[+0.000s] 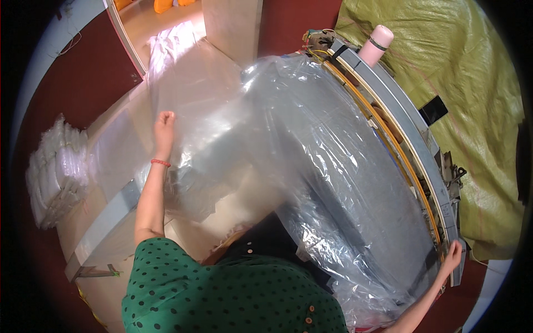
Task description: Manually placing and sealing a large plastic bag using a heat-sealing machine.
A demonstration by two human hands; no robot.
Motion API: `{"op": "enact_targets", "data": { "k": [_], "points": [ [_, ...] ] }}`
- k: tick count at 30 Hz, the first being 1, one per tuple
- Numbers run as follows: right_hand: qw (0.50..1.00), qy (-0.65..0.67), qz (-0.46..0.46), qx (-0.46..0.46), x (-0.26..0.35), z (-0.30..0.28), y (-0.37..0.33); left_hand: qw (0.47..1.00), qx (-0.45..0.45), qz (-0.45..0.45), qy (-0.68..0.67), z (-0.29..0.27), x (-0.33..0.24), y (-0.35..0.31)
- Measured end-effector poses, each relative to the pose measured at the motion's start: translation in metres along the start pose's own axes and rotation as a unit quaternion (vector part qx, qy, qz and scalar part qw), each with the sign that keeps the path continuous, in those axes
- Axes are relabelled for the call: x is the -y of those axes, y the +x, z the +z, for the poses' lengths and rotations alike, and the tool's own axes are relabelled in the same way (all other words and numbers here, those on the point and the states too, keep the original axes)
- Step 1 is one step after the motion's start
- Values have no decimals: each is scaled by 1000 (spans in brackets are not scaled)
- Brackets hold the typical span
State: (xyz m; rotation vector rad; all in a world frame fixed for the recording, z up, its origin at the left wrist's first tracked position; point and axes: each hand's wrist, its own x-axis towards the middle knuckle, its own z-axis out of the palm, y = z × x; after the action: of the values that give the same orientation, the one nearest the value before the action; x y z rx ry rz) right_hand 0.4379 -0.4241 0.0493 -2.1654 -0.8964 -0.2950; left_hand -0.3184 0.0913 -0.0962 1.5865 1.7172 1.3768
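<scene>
A large clear plastic sheet [355,183] spreads over the worktable in front of me, wrinkled and shiny. Its left part is raised and blurred. My left hand [164,130], with a red bead bracelet at the wrist, is closed on this sheet at the left. Far to the right, my right hand [453,257] is closed at the near end of a long grey metal bar [408,108]. What its fingers hold there is hidden. An orange-yellow strip [383,133] runs alongside the bar, next to the sheet's far edge.
Stacked clear plastic bags [58,172] sit at the left. Behind the bar, a yellow-green woven tarp [477,183] carries a dark phone [433,110]; a pink bottle [377,45] stands near the bar. Wires and fittings [319,41] crowd the bar's far end. A pale panel [230,25] rises at the back.
</scene>
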Motion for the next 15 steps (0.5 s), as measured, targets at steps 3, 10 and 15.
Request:
{"op": "enact_targets", "data": {
  "k": [3, 10, 15],
  "points": [
    [994, 59, -46, 76, 128, 81, 2, 983, 25, 69, -169, -18, -80, -16],
    [809, 319, -264, 418, 405, 193, -97, 808, 251, 512, -148, -12, -273, -102],
    [643, 394, -320, 574, 447, 198, -158, 778, 126, 573, -225, -30, -322, -105]
  ]
}}
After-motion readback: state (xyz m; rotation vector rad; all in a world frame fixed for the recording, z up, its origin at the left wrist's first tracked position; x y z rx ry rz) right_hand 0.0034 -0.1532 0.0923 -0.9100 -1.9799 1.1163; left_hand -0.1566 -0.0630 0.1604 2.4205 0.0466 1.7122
